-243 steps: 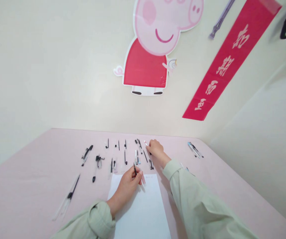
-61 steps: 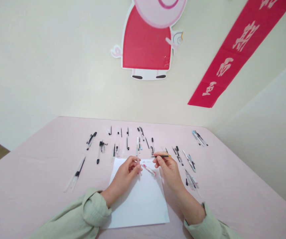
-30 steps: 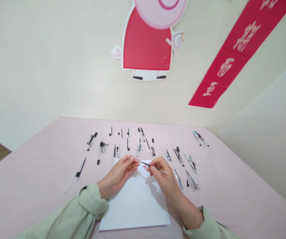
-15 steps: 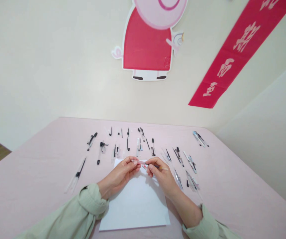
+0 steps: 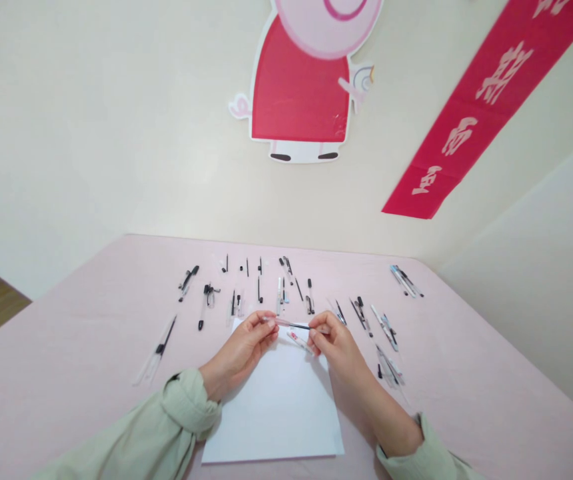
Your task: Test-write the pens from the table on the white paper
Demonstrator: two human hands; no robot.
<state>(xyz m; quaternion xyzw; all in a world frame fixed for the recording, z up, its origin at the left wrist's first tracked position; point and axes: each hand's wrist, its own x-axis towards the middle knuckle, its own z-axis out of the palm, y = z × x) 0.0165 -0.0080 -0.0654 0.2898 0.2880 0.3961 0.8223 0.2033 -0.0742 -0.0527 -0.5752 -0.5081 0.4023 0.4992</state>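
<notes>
Above the white paper (image 5: 271, 407), my left hand (image 5: 249, 343) pinches a clear pen barrel (image 5: 282, 322) by its left end. My right hand (image 5: 339, 347) has its fingers closed on a dark pen refill (image 5: 301, 327), whose left end meets the barrel. How far the refill sits inside the barrel is too small to make out. A white pen part with red print (image 5: 297, 341) shows just below the refill, close to my right fingertips; whether it lies on the paper or is held I cannot tell.
Pens taken apart lie across the pink tablecloth (image 5: 81, 387). A refill and clear parts (image 5: 159, 350) are at left, several black caps and refills (image 5: 259, 288) behind the paper, and more pen parts (image 5: 389, 367) at right. Assembled-looking pens (image 5: 406, 280) lie at the far right.
My right hand has moved right, away from my left hand, and more of the dark refill shows between them. The view has shifted slightly.
</notes>
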